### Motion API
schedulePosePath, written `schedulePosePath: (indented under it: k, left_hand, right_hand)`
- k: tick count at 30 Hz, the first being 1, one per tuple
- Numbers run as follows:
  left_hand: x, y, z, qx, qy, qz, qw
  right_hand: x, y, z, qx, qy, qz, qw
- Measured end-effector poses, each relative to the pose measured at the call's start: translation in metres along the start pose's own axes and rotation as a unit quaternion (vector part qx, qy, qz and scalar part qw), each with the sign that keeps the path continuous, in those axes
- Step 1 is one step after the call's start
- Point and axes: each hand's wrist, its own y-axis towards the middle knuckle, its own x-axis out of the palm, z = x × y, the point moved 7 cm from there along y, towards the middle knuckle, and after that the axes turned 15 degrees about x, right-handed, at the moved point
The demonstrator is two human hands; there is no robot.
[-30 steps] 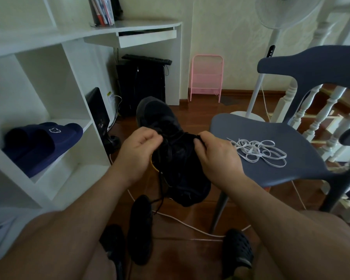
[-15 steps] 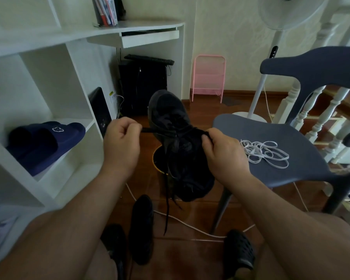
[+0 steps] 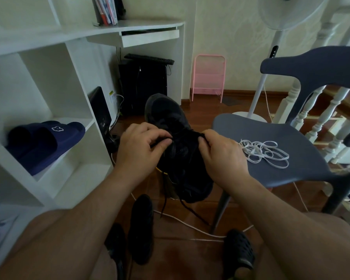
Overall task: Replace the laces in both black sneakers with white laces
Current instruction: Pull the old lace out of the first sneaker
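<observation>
The black sneaker point(image 3: 180, 150) hangs in mid-air just left of the chair point(image 3: 275, 154) seat's front edge, toe pointing away. The left hand point(image 3: 139, 146) has its grip pinched on a black lace point(image 3: 166, 141); the right hand point(image 3: 222, 156) clamps the sneaker's collar. White laces point(image 3: 265, 152) lie on the seat, right of the sneaker. Below it, open floor holds a second black sneaker point(image 3: 140, 229).

Both hands point(image 3: 139, 144) on black sneaker point(image 3: 182, 158)

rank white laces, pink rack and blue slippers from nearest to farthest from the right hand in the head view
From the right hand:
1. white laces, just to its right on the chair seat.
2. pink rack, ahead by the wall.
3. blue slippers, far left on the shelf.
</observation>
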Motion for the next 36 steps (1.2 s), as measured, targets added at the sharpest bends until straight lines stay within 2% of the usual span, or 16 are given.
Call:
schedulePosePath:
  k: [2,5,7,10,16,21,23,27,28,30,33,36]
  left_hand:
    - [-0.003,0.0,-0.001,-0.022,-0.029,0.023,0.999]
    - [-0.019,-0.007,-0.027,-0.173,-0.144,0.138,0.964]
    - [-0.029,-0.012,-0.047,-0.216,-0.119,0.154,0.957]
    - [-0.03,-0.008,-0.04,-0.15,-0.04,0.079,0.985]
    - [-0.009,0.001,0.0,0.024,0.026,0.017,0.999]
    - [-0.002,0.002,-0.001,0.03,0.018,0.017,0.999]
    - [-0.005,0.002,-0.004,0.001,0.026,0.02,0.999]
    - [-0.038,-0.008,-0.042,-0.177,0.092,0.103,0.974]
    - [-0.043,-0.01,-0.049,-0.194,0.116,0.102,0.969]
    - [-0.04,-0.008,-0.048,-0.159,0.126,0.071,0.977]
    - [-0.022,0.0,-0.02,-0.021,0.077,0.026,0.996]
    - [-0.009,0.002,0.004,0.08,0.07,0.026,0.994]
  right_hand:
    - [0.0,0.001,0.002,0.009,0.003,0.0,1.0]
    - [-0.003,0.005,0.005,0.024,0.017,0.004,1.0]
    - [-0.004,0.005,0.006,0.022,0.023,0.013,0.999]
    - [-0.004,0.004,0.007,0.018,0.015,0.013,1.0]
    - [-0.003,0.0,-0.001,0.003,0.007,0.012,1.0]
    - [0.001,-0.002,-0.003,-0.02,-0.009,0.009,1.0]
    - [0.002,-0.002,-0.002,-0.02,-0.014,0.007,1.0]
    - [-0.006,0.003,0.002,0.005,0.013,0.016,1.0]
    - [-0.008,0.003,0.003,0.009,0.018,0.019,1.0]
    - [-0.009,0.003,0.005,0.015,0.02,0.023,0.999]
    - [-0.006,0.002,0.004,0.016,0.01,0.014,1.0]
    - [-0.001,-0.001,-0.001,-0.001,-0.007,0.008,1.0]
